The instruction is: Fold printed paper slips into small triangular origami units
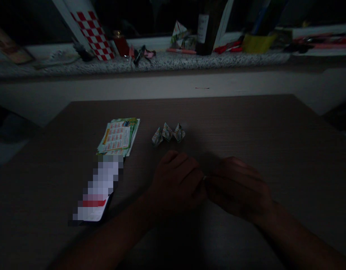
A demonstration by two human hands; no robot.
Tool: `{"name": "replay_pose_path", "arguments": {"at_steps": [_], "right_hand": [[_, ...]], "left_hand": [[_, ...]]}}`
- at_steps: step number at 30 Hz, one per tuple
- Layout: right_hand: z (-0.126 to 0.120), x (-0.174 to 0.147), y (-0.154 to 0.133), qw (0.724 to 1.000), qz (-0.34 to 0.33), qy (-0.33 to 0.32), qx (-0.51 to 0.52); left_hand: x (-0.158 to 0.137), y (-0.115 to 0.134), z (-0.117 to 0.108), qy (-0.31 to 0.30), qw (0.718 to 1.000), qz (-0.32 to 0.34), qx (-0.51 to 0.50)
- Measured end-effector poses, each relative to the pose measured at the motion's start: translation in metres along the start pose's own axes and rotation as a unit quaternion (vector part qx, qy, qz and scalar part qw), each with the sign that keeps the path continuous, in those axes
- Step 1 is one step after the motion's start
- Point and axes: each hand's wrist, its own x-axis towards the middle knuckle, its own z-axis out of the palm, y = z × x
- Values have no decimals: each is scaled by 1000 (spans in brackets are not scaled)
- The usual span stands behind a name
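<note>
My left hand (180,180) is closed, fingers curled, above the middle of the table. Beside it my right hand (238,185) has its fingers pressed together, and the fingertips of both hands meet. A tiny pale speck (204,178) shows where they touch; whatever they pinch is hidden by the fingers and the dim light. Just beyond my left hand stand three small folded paper pieces, a left one (157,137), a middle one (167,132) and a right one (178,133), in a row.
Left of my hands lies a stack of printed paper cards (116,137), with a lit phone (98,191) below it. The wooden table (246,120) ends at a wall. On the stone sill (167,62) stand a red-and-white checkered container (95,35), a dark bottle (206,33) and a yellow container (258,43).
</note>
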Motion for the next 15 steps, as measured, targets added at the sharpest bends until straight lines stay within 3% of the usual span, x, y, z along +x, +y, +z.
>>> {"name": "replay_pose_path", "arguments": {"at_steps": [10, 15], "right_hand": [[-22, 5, 4, 999, 25, 27, -18], [-31, 2, 7, 987, 141, 79, -23]], "left_hand": [[-1, -20, -6, 27, 998, -42, 49], [1, -30, -13, 48, 993, -99, 47]]}}
